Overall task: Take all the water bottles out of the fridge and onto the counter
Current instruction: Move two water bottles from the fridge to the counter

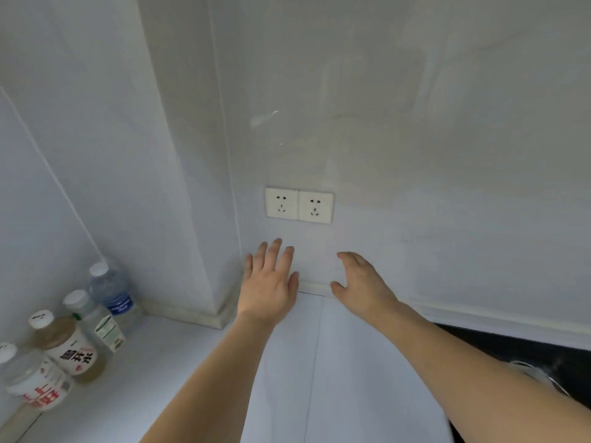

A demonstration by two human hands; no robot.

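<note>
Left hand (pixel 268 282) and right hand (pixel 361 284) outstretched over white counter (pixel 192 362), fingers straight, loosely spread, holding nothing. Four water bottles (pixel 80 334) upright, clustered at counter's far-left corner, well apart from hands.

Both bare forearms are extended forward, side by side. Left hand (pixel 270 282) is held palm down, fingers straight and slightly spread. Right hand (pixel 361 282) is held palm down, fingers relaxed; nothing is gripped.
</note>
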